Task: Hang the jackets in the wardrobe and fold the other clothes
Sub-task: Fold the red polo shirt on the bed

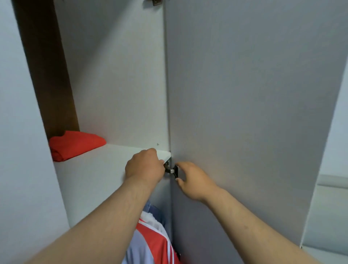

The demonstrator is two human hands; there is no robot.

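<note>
A folded red garment [75, 145] lies at the back left of the white wardrobe shelf [94, 169]. Below the shelf hang a red jacket with white stripes [158, 243] and a light blue garment [137, 248]. My left hand [145, 167] is at the shelf's front right corner, its fingers curled down against the metal door hinge [170, 170]; what they hold is hidden. On the inside of the open door, my right hand [192, 180] pinches the hinge's black plate [176, 171] between forefinger and thumb.
The grey wardrobe door [244, 113] stands open on the right and fills most of the view. A white side panel [22, 150] bounds the left, with a dark brown back strip [47, 66] behind it. A second hinge [155, 1] shows at the top.
</note>
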